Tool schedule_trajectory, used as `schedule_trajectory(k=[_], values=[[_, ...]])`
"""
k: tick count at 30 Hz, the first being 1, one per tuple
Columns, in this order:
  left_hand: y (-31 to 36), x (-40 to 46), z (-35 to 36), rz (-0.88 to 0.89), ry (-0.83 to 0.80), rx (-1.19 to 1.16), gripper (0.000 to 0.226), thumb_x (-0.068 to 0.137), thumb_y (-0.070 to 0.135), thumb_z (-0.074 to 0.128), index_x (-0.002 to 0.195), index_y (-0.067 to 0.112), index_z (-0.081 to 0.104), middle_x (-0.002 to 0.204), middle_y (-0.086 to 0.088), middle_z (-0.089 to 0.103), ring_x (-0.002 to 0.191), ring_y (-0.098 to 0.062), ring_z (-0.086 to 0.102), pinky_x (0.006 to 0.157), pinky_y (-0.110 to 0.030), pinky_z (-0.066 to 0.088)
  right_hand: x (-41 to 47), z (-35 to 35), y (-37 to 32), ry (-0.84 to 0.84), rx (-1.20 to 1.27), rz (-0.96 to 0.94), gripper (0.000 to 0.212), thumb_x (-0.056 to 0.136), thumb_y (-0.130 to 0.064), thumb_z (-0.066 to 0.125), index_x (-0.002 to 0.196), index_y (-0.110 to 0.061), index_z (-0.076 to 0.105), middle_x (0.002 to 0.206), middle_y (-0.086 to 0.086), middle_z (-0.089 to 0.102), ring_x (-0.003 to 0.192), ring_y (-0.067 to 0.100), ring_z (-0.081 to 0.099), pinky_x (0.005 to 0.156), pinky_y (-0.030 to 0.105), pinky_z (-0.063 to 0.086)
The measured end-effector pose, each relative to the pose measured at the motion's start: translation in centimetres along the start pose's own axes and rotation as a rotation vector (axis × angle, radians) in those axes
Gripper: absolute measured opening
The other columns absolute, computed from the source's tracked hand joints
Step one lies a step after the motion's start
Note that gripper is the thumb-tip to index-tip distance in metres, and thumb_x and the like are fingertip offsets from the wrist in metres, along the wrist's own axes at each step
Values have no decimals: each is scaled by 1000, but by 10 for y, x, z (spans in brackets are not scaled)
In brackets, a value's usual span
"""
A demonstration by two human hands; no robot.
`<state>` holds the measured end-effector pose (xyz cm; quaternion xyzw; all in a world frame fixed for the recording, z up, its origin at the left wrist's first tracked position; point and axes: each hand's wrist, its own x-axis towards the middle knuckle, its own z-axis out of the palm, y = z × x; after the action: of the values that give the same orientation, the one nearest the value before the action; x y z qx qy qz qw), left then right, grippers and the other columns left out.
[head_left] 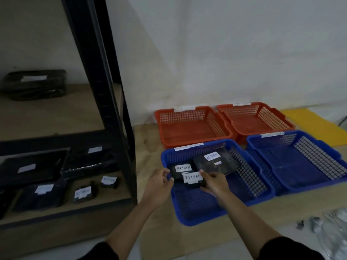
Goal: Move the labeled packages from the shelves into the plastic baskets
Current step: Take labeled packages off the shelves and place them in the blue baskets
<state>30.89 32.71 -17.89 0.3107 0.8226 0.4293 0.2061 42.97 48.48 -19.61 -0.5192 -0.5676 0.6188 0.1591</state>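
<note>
Three black packages with white "RETURN" labels lie in the near-left blue basket (262, 186): a small one (181, 169) at its left, a larger one (216, 162) toward the back, and a small one (193, 180) in front. My right hand (214, 182) grips that front package from the right. My left hand (159, 182) is at the basket's left rim, fingers curled by the left package. More black labeled packages sit on the lower shelf (84, 194) (109, 182) and one on the upper shelf (35, 84).
A black metal shelf post (112, 102) stands just left of the baskets. Two empty orange baskets (189, 126) (257, 117) are at the back, an empty blue basket (300, 160) at the right. Yellow sheet (315, 124) beyond; plastic wrap (330, 231) on the floor at lower right.
</note>
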Motion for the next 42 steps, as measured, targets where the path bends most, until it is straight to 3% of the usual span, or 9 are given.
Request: schedule_trajectory(k=[3, 7, 11, 15, 20, 26, 30, 34, 42], values=[[-3, -5, 18, -50, 80, 28, 34, 91, 26, 53, 125, 22, 45, 113, 11, 47, 99, -11, 55, 81, -24, 43, 19, 9, 19, -18, -101, 28, 24, 89, -27, 67, 88, -4, 69, 99, 15, 69, 85, 21, 67, 71, 31, 60], [-12, -11, 30, -111, 92, -13, 42, 94, 29, 49, 134, 22, 40, 121, 5, 51, 91, -4, 59, 71, -12, 43, 30, 23, 27, -65, -206, -24, 28, 89, -31, 67, 94, -4, 70, 82, 4, 67, 71, 16, 68, 72, 32, 61], [-15, -15, 33, -154, 57, -45, 42, 96, 35, 45, 135, 21, 41, 108, 6, 60, 82, 2, 59, 59, 0, 43, 32, 32, 33, 4, -326, -95, 32, 90, -38, 64, 82, -7, 67, 68, 1, 64, 71, 23, 69, 75, 41, 58], [-8, -19, 33, -191, 12, -60, 37, 98, 34, 40, 133, 21, 42, 96, 13, 57, 78, 7, 55, 59, 3, 40, 28, 30, 28, 80, -590, -161, 41, 94, -43, 55, 83, -5, 65, 75, 6, 61, 76, 23, 59, 58, 26, 37], [-3, -19, 33, -207, -37, -104, 33, 99, 35, 34, 128, 23, 45, 89, 17, 58, 82, 5, 56, 61, -12, 44, 25, 27, 22, 67, -679, -142, 47, 94, -46, 53, 81, -3, 68, 87, 15, 70, 82, 31, 66, 60, 27, 41], [-7, -16, 13, -230, -91, -83, 41, 98, 40, 33, 134, 20, 41, 104, 5, 61, 91, -11, 61, 76, -23, 46, -2, 16, -7, 83, -790, -328, 40, 95, -46, 49, 85, -10, 65, 85, 7, 68, 81, 27, 65, 58, 28, 42], [-6, -18, -21, -189, -11, -73, 37, 98, 39, 38, 131, 22, 43, 100, 5, 61, 89, -8, 61, 81, -26, 47, -24, 27, -42, 98, -787, -502, 37, 95, -48, 47, 98, -15, 64, 92, 1, 70, 88, 22, 67, 59, 28, 44], [-8, -28, -80, -134, 89, -156, 25, 97, 30, 43, 119, 22, 51, 98, 1, 63, 91, -12, 62, 90, -39, 51, -56, 74, -76, -1, -714, -679, 33, 91, -54, 49, 88, -23, 61, 82, -6, 69, 80, 17, 67, 68, 37, 56], [-50, -78, -244, -105, 473, -99, 18, 98, 26, 41, 114, 26, 49, 96, 3, 64, 90, -7, 61, 74, -16, 47, -158, 226, -126, -258, -691, -1010, 28, 91, -52, 52, 94, -25, 62, 77, -14, 65, 74, 4, 64, 57, 17, 45]])
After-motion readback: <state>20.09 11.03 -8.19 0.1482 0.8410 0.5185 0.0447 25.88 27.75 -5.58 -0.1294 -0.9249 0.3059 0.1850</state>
